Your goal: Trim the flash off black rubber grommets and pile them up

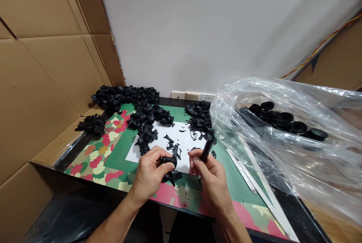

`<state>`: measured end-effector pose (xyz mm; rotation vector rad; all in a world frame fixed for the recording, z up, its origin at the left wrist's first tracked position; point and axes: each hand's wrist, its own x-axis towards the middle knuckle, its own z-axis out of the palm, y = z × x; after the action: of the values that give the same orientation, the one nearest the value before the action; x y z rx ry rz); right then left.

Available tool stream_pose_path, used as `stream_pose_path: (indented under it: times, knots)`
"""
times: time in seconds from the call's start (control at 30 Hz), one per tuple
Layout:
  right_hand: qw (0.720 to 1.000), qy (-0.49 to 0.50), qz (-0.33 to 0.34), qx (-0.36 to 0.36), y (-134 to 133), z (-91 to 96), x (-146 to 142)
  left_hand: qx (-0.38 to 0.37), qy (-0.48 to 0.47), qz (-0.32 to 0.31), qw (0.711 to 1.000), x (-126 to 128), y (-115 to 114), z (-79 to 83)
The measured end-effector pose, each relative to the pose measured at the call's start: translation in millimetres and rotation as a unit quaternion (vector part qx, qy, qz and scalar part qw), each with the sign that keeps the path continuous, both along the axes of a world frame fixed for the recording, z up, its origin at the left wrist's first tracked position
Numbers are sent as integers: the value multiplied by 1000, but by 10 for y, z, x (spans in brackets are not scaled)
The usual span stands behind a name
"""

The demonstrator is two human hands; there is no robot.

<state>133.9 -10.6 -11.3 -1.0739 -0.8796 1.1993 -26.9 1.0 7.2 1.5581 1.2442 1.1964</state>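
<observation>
My left hand (149,175) is closed around a black ribbed rubber bellows (171,160), with a flap of rubber sticking up from it. In my right hand (211,175) is a black-handled tool (207,149), its handle slanting up between thumb and fingers. The tool's working end is hidden or too small to make out. The two hands are apart, over the near edge of a white sheet (131,155). Thin black rubber scraps (170,143) lie on that sheet just beyond my hands.
Ribbed rubber pieces (147,113) are heaped at the back left, and scraps (199,116) at the back right. A clear plastic bag (226,99) at right holds several black rubber parts (298,126). Cardboard (51,69) walls the left; white strips (266,197) lie at right.
</observation>
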Motion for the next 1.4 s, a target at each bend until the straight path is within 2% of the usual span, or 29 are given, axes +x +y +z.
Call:
stream_pose_path:
  times: [0.07, 0.2, 0.47, 0.7, 0.87, 1.07, 1.2, 1.3, 1.4]
  knots:
    - [999, -32, 36, -16, -8, 16, -54, 5, -13, -1, 1000, -7, 9, -7]
    - [994, -52, 95, 2, -7, 45, -178, 25, -39, -11, 999, -7, 35, 1]
    - [997, 36, 66, -25, 37, -43, -260, 12, -65, -8, 998, -46, 96, 39]
    - [983, 147, 83, -66, 78, 11, -281, 19, -52, -12, 998, -59, 115, 65]
    - [970, 195, 123, -74, 124, 75, -290, -6, -63, -21, 998, -46, 124, 109]
    - [964, 219, 129, -72, 187, 142, -266, -76, -73, -34, 994, -28, 101, 148]
    - [974, 176, 136, -54, 194, 113, -243, -123, -124, -11, 985, -18, 111, 159]
    - [993, 65, 98, -13, 168, 72, -246, -131, -121, -2, 984, -18, 129, 150]
    - [997, -45, 48, 42, 144, 52, -265, -127, -94, -8, 987, -18, 130, 130]
